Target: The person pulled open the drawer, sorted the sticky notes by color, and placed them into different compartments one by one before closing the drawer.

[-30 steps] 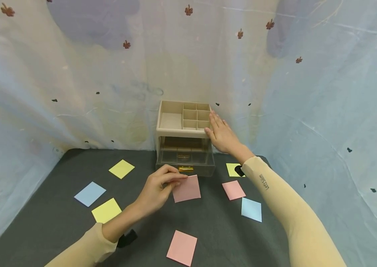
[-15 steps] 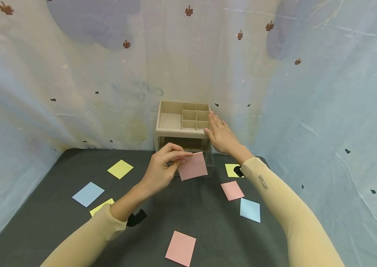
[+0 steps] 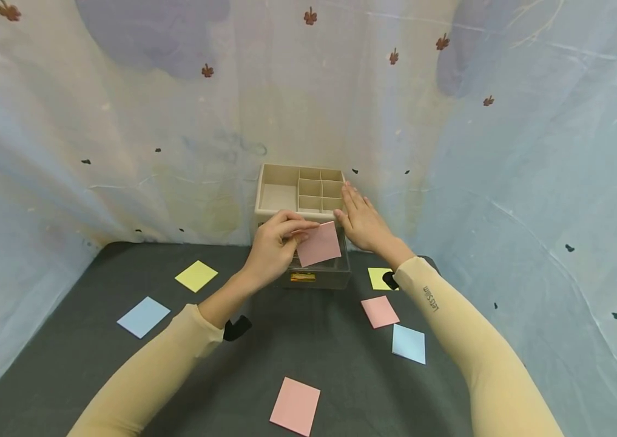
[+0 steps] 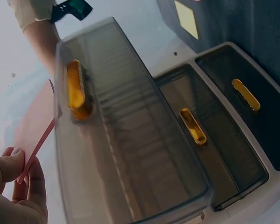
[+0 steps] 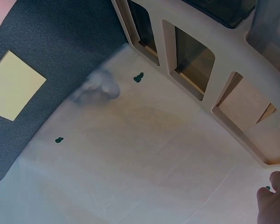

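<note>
At twelve o'clock, the left hand (image 3: 274, 247) pinches a pink sticky pad (image 3: 320, 245) above the pulled-out drawer (image 3: 332, 278) of a beige organizer (image 3: 279, 197), whose three-o'clock side the right hand (image 3: 365, 223) touches with straight fingers.

At the back of the desk (image 3: 374, 388), before the curtain (image 3: 308, 109), stands the organizer (image 3: 279, 197); two pads (image 3: 196, 276) show to its left, three pads (image 3: 380, 312) to its right, one pad (image 3: 295, 405) in front. Another pad (image 3: 320, 245), in the left hand (image 3: 274, 247), is near the pulled-out drawer (image 3: 332, 279).
</note>
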A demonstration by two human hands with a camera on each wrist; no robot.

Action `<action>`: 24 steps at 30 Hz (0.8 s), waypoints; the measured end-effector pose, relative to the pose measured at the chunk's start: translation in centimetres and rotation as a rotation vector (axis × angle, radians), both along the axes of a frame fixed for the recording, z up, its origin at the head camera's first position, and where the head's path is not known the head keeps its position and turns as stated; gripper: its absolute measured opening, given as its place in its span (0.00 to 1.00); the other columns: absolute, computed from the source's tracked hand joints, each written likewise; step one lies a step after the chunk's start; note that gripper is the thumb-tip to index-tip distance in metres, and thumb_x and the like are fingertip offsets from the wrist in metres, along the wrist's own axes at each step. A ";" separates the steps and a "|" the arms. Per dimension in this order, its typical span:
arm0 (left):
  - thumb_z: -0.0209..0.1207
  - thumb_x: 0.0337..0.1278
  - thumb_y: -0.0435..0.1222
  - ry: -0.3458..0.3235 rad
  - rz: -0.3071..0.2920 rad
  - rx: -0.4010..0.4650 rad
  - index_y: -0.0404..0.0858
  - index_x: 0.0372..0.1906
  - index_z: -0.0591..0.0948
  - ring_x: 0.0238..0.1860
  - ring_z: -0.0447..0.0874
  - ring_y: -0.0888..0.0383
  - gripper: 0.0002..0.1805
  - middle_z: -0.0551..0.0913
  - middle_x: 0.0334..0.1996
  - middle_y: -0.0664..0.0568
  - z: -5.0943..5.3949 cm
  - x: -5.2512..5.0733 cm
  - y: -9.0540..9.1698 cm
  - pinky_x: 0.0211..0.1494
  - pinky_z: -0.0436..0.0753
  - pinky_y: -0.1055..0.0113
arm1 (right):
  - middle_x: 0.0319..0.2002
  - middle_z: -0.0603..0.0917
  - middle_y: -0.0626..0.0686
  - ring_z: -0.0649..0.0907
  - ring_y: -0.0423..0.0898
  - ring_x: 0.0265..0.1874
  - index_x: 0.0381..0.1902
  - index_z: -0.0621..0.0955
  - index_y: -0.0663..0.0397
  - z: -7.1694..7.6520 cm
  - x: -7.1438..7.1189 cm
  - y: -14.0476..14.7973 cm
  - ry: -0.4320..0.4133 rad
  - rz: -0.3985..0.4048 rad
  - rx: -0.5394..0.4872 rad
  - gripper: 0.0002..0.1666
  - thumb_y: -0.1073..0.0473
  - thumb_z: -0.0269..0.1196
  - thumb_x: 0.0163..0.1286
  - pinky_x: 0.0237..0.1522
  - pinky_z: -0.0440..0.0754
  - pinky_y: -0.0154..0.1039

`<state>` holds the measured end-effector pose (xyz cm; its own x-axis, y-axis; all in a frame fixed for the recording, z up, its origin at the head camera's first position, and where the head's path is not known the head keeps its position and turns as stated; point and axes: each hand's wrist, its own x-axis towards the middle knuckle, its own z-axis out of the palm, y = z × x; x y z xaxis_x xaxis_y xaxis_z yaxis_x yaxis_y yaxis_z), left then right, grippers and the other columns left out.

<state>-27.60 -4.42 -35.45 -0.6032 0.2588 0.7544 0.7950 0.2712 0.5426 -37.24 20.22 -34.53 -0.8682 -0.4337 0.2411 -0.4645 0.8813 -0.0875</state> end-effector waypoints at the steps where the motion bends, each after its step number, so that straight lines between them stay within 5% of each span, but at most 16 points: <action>1: 0.66 0.64 0.23 -0.006 0.003 -0.008 0.38 0.51 0.91 0.38 0.79 0.55 0.15 0.83 0.45 0.48 0.0 -0.3 0.0 0.36 0.79 0.67 | 0.85 0.39 0.60 0.47 0.59 0.83 0.84 0.42 0.64 0.0 0.0 0.0 -0.002 -0.001 -0.002 0.42 0.42 0.34 0.88 0.82 0.47 0.58; 14: 0.65 0.66 0.25 -0.226 -0.040 -0.193 0.40 0.53 0.90 0.43 0.81 0.54 0.15 0.82 0.44 0.51 -0.3 -2.8 0.8 0.47 0.87 0.60 | 0.84 0.40 0.60 0.47 0.59 0.83 0.84 0.42 0.64 0.0 0.1 0.0 -0.001 -0.001 -0.005 0.43 0.41 0.34 0.88 0.81 0.47 0.59; 24: 0.66 0.66 0.28 -0.305 -0.042 -0.367 0.42 0.52 0.91 0.44 0.81 0.55 0.14 0.82 0.45 0.52 -0.9 -3.3 1.4 0.47 0.83 0.61 | 0.84 0.40 0.60 0.48 0.59 0.83 0.84 0.43 0.64 0.1 0.1 0.0 0.007 0.001 0.003 0.43 0.41 0.35 0.88 0.81 0.48 0.59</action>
